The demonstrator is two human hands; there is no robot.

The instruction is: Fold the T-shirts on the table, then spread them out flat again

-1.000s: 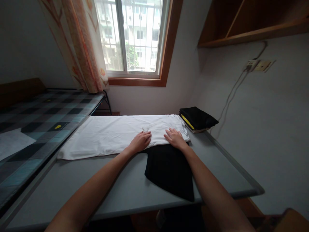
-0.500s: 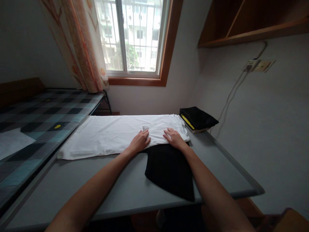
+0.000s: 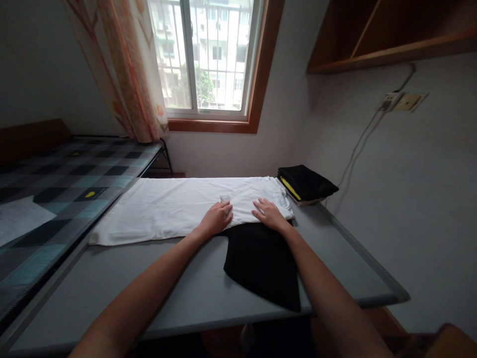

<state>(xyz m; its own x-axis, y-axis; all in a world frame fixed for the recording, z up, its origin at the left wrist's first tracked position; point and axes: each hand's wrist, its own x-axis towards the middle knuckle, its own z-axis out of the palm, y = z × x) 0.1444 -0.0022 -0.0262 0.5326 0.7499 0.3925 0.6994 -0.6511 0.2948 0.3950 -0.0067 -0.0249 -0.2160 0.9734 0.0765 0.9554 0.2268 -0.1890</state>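
A white garment with a black sleeve, likely a T-shirt (image 3: 164,209), lies folded lengthwise across the table. Its black sleeve (image 3: 261,263) spreads out toward me from under the white cloth's near edge. My left hand (image 3: 218,217) rests on the white cloth near that edge, fingers stretched out and close together. To its right, my right hand (image 3: 269,214) lies flat on the same cloth with its fingers slightly spread. Neither hand grips anything. A small grey mark, perhaps a label (image 3: 225,198), shows just beyond my left fingertips.
A stack of folded dark clothes (image 3: 307,183) with a yellow layer sits at the table's back right corner. The grey table (image 3: 175,288) adjoins a bed with a checked cover (image 3: 112,164) on the left. A shelf (image 3: 395,49) hangs at upper right, above a wall socket (image 3: 408,102).
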